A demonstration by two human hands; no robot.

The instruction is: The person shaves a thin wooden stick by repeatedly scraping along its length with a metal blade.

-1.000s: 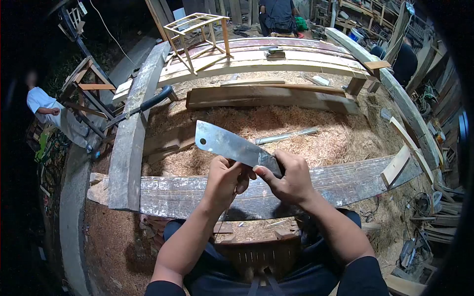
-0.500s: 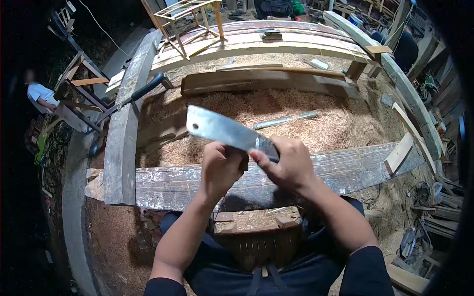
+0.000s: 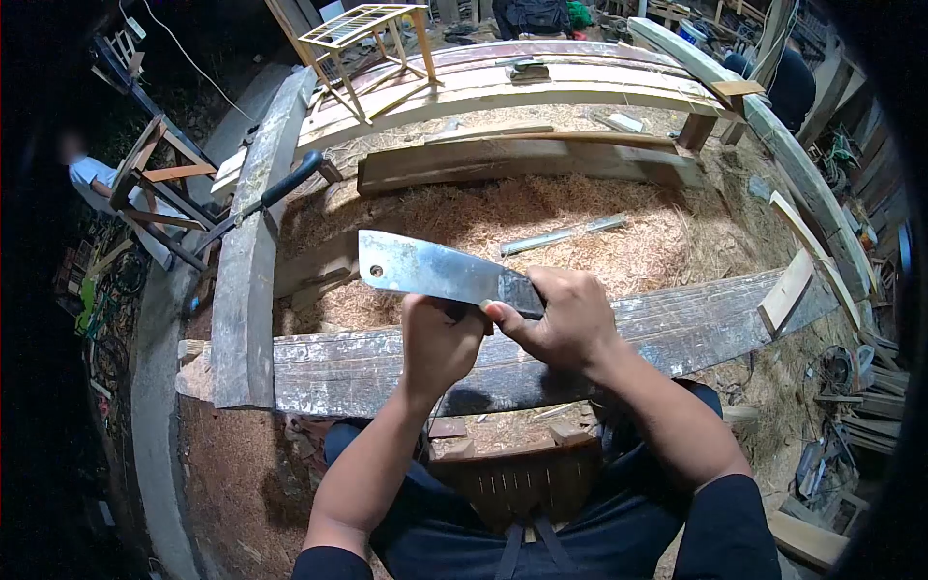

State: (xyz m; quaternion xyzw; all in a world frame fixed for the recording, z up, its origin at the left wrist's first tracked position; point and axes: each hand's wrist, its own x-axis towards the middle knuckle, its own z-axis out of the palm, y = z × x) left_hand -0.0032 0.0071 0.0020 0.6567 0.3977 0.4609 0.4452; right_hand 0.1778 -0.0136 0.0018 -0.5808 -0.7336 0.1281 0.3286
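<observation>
A cleaver (image 3: 425, 269) with a broad metal blade and a hole near its far corner is held out over the worn plank, its tip pointing left. My right hand (image 3: 570, 319) is closed round its dark handle, thumb towards the blade. My left hand (image 3: 440, 343) is a fist just under the lower edge of the blade, close to the right thumb. What the left fingers hold, if anything, is hidden. Below both hands lies the weathered plank (image 3: 338, 372), stained with pale marks.
Wood shavings (image 3: 638, 237) cover the ground beyond the plank. A thick beam (image 3: 242, 309) borders the left; a long board (image 3: 522, 164) lies ahead. A wooden frame (image 3: 367, 29) stands on planks at the back. A person (image 3: 92, 179) is at far left, another person (image 3: 793, 87) at upper right.
The cleaver has tilted to a flatter angle, its tip end lower, with more of the blade face showing. The person at far left has shifted and stands more upright.
</observation>
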